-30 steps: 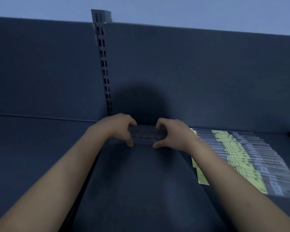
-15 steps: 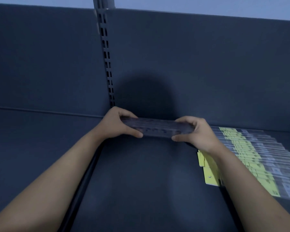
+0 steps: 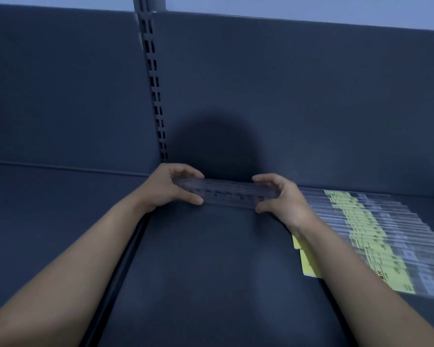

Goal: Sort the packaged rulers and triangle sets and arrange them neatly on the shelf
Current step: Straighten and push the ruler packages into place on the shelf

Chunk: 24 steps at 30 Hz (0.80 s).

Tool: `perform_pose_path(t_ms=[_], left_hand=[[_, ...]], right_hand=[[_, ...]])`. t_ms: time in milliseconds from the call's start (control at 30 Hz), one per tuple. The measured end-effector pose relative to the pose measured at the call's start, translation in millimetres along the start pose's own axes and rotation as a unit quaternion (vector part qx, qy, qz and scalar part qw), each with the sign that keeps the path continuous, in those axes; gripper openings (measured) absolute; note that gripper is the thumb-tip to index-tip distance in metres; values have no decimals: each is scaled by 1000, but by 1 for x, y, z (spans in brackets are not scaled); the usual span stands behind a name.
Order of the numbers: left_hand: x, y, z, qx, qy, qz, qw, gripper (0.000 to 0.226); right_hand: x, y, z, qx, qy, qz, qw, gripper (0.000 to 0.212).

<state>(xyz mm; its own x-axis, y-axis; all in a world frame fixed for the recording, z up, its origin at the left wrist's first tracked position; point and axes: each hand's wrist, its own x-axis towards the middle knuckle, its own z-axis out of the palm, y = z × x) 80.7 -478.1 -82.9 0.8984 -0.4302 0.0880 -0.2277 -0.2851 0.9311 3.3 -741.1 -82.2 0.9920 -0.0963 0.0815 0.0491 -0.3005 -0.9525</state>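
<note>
The clear packaged ruler lies crosswise along the back edge of the shelf, close against the back panel; whether it already rests on the shelf or hangs just above it cannot be told. A second ago the two hands were bunched together over its middle, with only a short stretch showing between them. Since then they have slid apart to its ends, so nearly its whole length is now bare. The left hand pinches the left end, thumb on the near edge and fingers curled over the far edge. The right hand does the same at the right end, its fingers arched. The left end sits just below the foot of the slotted upright. Toward the shelf's right edge lies the row of packaged rulers with yellow cards, overlapped and fanned. Judging from this, the ruler is being squared to the back edge, starting a fresh group left of that row
</note>
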Motion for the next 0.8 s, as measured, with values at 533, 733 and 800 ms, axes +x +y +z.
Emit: perform_pose_path(t_ms=[533, 733, 800], left_hand=[[2, 3, 9, 33, -18, 24, 999, 52], [3, 3, 7, 83, 0, 47, 995, 46], [2, 6, 5, 121, -3, 59, 991, 44]], right_hand=[[1, -3, 11, -30, 12, -14, 999, 64], [-2, -6, 8, -161, -29, -53, 985, 55], [-2, -7, 9, -183, -29, -58, 981, 52]])
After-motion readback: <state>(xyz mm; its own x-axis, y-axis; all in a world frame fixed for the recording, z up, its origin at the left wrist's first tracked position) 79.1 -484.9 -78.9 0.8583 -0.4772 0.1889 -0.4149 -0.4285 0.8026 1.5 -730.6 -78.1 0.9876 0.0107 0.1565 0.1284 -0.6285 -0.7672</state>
